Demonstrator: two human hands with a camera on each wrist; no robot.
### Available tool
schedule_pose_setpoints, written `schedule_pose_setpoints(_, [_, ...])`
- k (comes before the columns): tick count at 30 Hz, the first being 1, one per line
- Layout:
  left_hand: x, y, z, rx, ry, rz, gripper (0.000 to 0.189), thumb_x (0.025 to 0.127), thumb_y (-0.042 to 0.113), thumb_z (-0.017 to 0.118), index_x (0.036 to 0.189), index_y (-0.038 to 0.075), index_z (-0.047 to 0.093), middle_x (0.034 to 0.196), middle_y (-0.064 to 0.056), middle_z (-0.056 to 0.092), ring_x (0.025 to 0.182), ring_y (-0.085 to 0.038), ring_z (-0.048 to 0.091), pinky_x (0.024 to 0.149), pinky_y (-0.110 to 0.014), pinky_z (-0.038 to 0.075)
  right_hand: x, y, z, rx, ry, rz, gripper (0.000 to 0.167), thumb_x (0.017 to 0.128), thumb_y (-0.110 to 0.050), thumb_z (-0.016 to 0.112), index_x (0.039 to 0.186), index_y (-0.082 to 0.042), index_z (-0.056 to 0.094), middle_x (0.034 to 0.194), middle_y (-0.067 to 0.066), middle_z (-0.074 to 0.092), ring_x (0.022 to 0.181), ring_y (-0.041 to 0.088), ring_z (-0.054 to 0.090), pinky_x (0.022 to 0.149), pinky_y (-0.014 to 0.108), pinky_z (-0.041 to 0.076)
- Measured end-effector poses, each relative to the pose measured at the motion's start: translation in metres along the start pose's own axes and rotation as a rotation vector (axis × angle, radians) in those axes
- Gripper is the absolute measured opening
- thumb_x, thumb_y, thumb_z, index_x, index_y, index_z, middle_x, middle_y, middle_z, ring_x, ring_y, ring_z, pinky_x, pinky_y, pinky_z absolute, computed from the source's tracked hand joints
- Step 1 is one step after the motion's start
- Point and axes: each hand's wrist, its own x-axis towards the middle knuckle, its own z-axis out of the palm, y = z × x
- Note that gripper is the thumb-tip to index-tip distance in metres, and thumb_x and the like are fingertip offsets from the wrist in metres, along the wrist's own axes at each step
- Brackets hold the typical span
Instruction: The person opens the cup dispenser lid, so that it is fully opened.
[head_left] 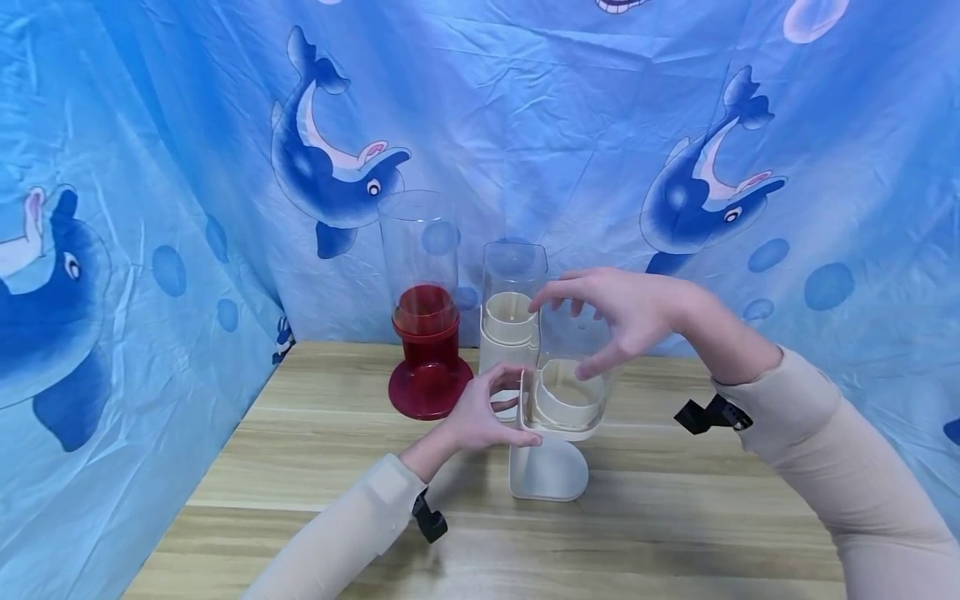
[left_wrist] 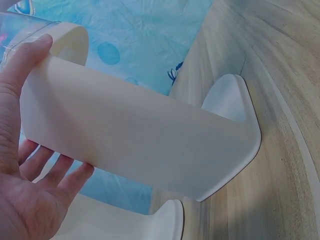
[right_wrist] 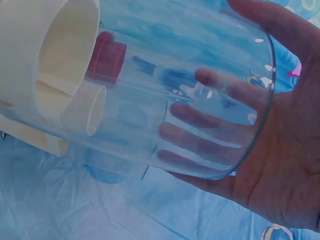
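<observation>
Apparently within the right grip (head_left: 628, 313), the clear cylinder (right_wrist: 137, 125).

1. It is a curtained corner; whether of a home or a studio, I cannot tell.
2. Wrinkled blue cloth (head_left: 487, 158) with printed cartoon dolphins (head_left: 318, 187) hangs behind and left of a wood-grain table (head_left: 675, 533).

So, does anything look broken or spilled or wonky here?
Nothing stands out. The red stand and rear cream stand are upright, and no spill or crack shows. The left hand holds the front stand; the right hand curls round its clear tube. The blue backdrop is just wrinkled.
</observation>
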Motion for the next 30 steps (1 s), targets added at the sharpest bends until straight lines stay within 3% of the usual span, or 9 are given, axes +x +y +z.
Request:
schedule_pose_setpoints(8, [-0.002, 0.000, 0.000, -0.009, 0.000, 0.022, 0.083, 0.077, 0.020, 0.096, 0.148, 0.019, 0.052, 0.149, -0.003, 0.062, 0.138, -0.025, 0.061, 0.110, -0.042, 0.057, -0.015, -0.004, -0.013, -0.010, 0.145, 0.025, 0.078, 0.081, -0.047, 0.090, 0.148, -0.027, 0.056, 0.132, -0.005, 0.065, 0.106, 0.012, 0.062, 0.078, 0.036, 0.061])
schedule_pose_setpoints(15, [-0.003, 0.000, 0.001, -0.014, 0.006, 0.007, 0.087, 0.075, 0.016, 0.097, 0.149, 0.015, 0.051, 0.149, -0.006, 0.063, 0.138, -0.028, 0.062, 0.110, -0.041, 0.057, -0.034, -0.001, -0.026, -0.016, 0.277, 0.140, 0.065, 0.086, -0.040, 0.087, 0.145, -0.029, 0.060, 0.122, -0.002, 0.068, 0.095, 0.014, 0.063, 0.074, 0.033, 0.060])
schedule_pose_setpoints(21, [-0.003, 0.001, 0.001, -0.024, 0.003, 0.004, 0.088, 0.075, 0.014, 0.096, 0.149, 0.012, 0.050, 0.148, -0.010, 0.063, 0.138, -0.030, 0.062, 0.111, -0.042, 0.057, -0.053, 0.007, -0.037, -0.040, 0.346, 0.328, 0.061, 0.090, -0.040, 0.081, 0.145, -0.023, 0.061, 0.120, 0.007, 0.071, 0.095, 0.020, 0.069, 0.078, 0.041, 0.058])
schedule_pose_setpoints(26, [-0.003, 0.001, 0.002, -0.024, 0.010, 0.000, 0.089, 0.073, 0.013, 0.098, 0.148, 0.011, 0.051, 0.146, -0.008, 0.064, 0.137, -0.027, 0.062, 0.110, -0.038, 0.057, -0.065, 0.022, -0.039, -0.057, 0.329, 0.497, 0.061, 0.094, -0.050, 0.077, 0.144, -0.019, 0.060, 0.117, 0.010, 0.071, 0.093, 0.021, 0.071, 0.076, 0.040, 0.055])
schedule_pose_setpoints(30, [-0.002, 0.000, 0.002, -0.021, 0.014, 0.000, 0.089, 0.073, 0.014, 0.098, 0.149, 0.010, 0.051, 0.146, -0.009, 0.064, 0.136, -0.028, 0.062, 0.109, -0.039, 0.058, -0.071, 0.036, -0.035, -0.056, 0.308, 0.632, 0.073, 0.094, -0.062, 0.070, 0.146, -0.012, 0.057, 0.124, 0.021, 0.070, 0.089, 0.026, 0.069, 0.071, 0.040, 0.054])
